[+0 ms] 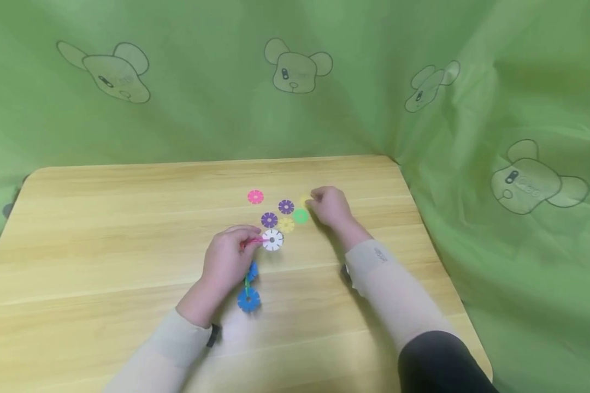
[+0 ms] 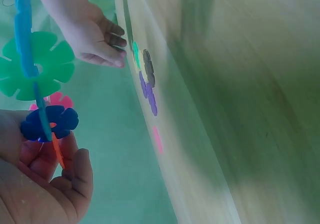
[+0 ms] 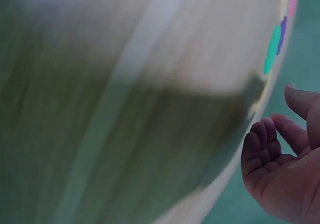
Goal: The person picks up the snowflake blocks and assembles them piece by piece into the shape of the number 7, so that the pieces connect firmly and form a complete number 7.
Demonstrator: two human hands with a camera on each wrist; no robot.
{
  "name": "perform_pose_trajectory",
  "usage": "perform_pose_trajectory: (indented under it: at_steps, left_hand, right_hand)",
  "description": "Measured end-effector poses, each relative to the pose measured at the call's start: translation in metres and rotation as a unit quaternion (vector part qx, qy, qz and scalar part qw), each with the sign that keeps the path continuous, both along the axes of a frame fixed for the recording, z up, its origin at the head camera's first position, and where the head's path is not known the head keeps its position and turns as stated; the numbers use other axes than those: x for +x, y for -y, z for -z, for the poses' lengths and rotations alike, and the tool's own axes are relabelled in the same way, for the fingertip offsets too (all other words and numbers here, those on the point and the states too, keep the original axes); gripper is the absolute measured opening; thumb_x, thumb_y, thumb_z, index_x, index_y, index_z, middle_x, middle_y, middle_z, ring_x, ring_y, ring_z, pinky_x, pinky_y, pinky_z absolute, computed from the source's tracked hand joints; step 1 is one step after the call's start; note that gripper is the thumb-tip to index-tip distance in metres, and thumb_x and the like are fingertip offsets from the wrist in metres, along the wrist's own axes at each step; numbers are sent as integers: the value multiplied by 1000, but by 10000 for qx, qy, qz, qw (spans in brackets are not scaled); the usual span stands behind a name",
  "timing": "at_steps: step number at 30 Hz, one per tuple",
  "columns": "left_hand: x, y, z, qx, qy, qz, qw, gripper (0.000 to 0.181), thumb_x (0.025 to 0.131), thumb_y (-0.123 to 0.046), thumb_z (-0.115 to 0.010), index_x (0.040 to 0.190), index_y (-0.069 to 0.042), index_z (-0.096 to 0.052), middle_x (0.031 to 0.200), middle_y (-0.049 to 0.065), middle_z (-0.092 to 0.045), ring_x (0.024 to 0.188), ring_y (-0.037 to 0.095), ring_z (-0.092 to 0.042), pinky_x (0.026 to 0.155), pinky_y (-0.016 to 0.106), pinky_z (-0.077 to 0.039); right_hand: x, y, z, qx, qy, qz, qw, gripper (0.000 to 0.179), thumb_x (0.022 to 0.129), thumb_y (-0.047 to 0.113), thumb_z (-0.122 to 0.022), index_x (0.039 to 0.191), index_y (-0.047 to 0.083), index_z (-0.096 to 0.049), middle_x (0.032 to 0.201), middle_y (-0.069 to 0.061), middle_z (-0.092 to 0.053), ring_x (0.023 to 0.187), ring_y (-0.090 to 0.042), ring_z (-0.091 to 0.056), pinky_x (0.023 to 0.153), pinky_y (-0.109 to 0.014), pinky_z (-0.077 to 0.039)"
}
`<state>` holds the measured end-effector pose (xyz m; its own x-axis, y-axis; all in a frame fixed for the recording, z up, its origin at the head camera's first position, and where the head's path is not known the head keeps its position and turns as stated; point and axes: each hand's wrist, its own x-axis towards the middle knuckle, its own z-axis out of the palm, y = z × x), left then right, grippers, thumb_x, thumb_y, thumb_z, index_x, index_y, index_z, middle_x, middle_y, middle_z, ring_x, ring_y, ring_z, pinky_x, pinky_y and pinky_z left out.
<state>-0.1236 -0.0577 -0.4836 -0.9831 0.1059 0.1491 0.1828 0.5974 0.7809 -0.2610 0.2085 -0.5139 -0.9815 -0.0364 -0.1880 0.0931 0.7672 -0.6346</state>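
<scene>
My left hand point(image 1: 226, 259) grips a chain of slotted plastic flower discs joined edge to edge. A white disc point(image 1: 272, 246) stands out past the fingertips, and a blue disc point(image 1: 248, 307) hangs at the near end. In the left wrist view, a green disc point(image 2: 57, 68), a dark blue disc point(image 2: 65, 121) and an orange disc point(image 2: 58, 151) belong to the same chain. My right hand point(image 1: 331, 207) hovers over a yellow disc point(image 1: 303, 201), partly hidden by its fingertips. The right wrist view shows its thumb and index finger apart with nothing between them.
Loose discs lie near the middle of the wooden table point(image 1: 103, 234): a pink disc point(image 1: 255, 192), two purple discs, a second yellow disc point(image 1: 286, 229) and a loose green disc point(image 1: 301, 220). Green cloth point(image 1: 201, 109) with printed bear heads hangs behind and to the right.
</scene>
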Motion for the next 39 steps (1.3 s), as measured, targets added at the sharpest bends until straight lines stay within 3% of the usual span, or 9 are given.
perform_pose_trajectory:
  at_steps: [5,16,27,33,39]
  left_hand:
    - [-1,1,0,-38,-53,10,10000,10,95,-8,-80,105,-6,-81,118,6,-78,119,28,-71,104,45,-56]
    - [-1,1,-2,-44,87,-13,10000,6,95,-8,-81,101,-8,-81,119,5,-78,117,27,-71,101,44,-57]
    - [0,1,0,5,167,-75,9998,8,95,-8,-81,103,-7,-81,120,5,-77,117,27,-71,100,44,-58]
    - [1,2,-3,34,212,-143,9997,8,95,-9,-81,102,-8,-81,121,5,-77,117,28,-71,100,45,-58]
    - [1,3,-5,85,306,-187,9993,8,95,-11,-81,103,-7,-81,121,5,-77,119,28,-70,100,46,-57]
  right_hand:
    - [-2,1,3,196,155,49,9997,53,101,25,-71,143,-5,-59,148,-24,-58,142,-42,-50,122,-52,-36]
    - [-4,5,4,520,177,145,9984,49,98,22,-75,138,-4,-63,142,-24,-63,136,-43,-55,119,-53,-40]
    - [-3,7,14,105,105,584,9982,46,94,18,-80,130,-2,-61,120,-18,-63,113,-37,-60,104,-53,-51]
    - [-2,-2,17,-360,-69,835,9958,37,93,11,-79,124,-1,-63,116,-17,-64,110,-36,-61,101,-51,-54]
    - [3,-8,11,-966,57,1009,9902,32,95,10,-77,123,-2,-66,114,-18,-68,104,-32,-65,96,-44,-57]
